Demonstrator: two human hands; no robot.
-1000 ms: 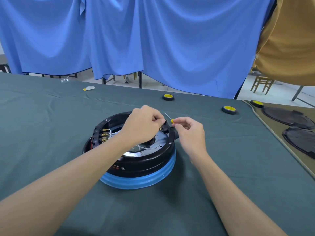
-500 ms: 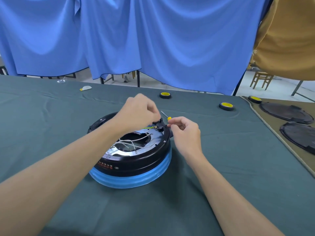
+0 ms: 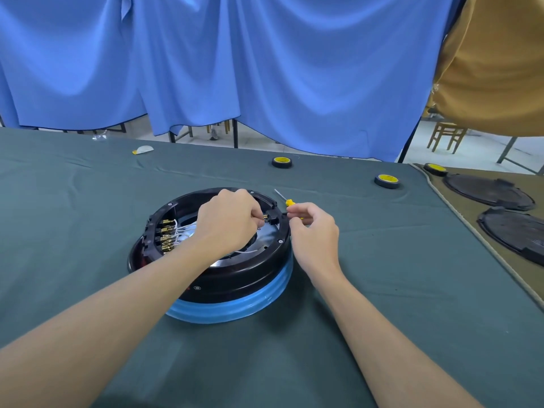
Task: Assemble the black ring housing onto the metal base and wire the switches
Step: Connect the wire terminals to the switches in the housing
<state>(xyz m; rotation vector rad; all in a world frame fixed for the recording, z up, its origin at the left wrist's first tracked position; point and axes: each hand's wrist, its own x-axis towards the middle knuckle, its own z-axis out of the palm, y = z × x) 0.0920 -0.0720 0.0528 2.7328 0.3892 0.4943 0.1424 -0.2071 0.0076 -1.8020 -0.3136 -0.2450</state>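
The black ring housing (image 3: 235, 278) sits on the metal base (image 3: 235, 312), which is wrapped in blue film, on the green cloth. Brass terminals (image 3: 166, 235) with white wires (image 3: 184, 231) line the ring's inner left side. My left hand (image 3: 226, 222) reaches over the ring, and its curled fingers pinch a small wire connector at the black switch block (image 3: 273, 217) on the right rim. My right hand (image 3: 312, 231) rests just outside that rim and holds a yellow-handled screwdriver (image 3: 290, 202), its thin shaft pointing up and left. What lies under the left palm is hidden.
Three black-and-yellow tape rolls (image 3: 281, 162) (image 3: 387, 181) (image 3: 435, 169) lie along the far edge. Two black round plates (image 3: 488, 191) (image 3: 512, 234) rest on a brown cloth at right. A small white scrap (image 3: 144, 149) lies far left. Blue curtains hang behind.
Both hands stay at the right-side switch block. My left forearm has shifted, so the brass terminals on the left side show again. The screwdriver remains in my right hand.
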